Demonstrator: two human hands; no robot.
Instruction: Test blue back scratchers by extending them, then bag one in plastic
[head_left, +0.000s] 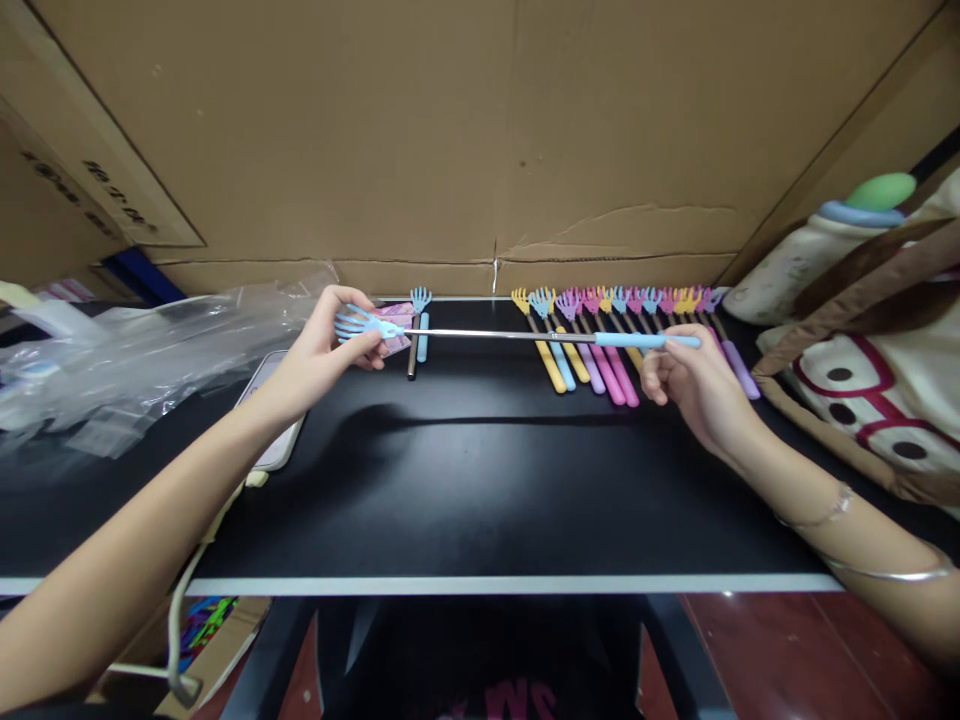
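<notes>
A blue telescopic back scratcher [495, 335] is stretched out long and level above the black table. My left hand [334, 335] pinches its claw-shaped head, while my right hand [686, 385] grips the end of its blue handle. Behind the right hand lies a row of back scratchers [581, 345] in yellow, blue, purple and pink, with their claws toward the cardboard. Near my left hand is another blue-clawed scratcher [413, 340] with a dark shaft, a separate blue handle sleeve [424, 338] beside it. A pink-purple card or packet [397, 316] is partly hidden by the left hand.
Clear plastic bags [150, 340] cover the table's left side, and a phone [281, 440] with a cable lies under my left forearm. Cardboard [480, 130] walls the back. At right stand a bottle [817, 255] and a cloth bag [862, 390]. A box [225, 650] sits below.
</notes>
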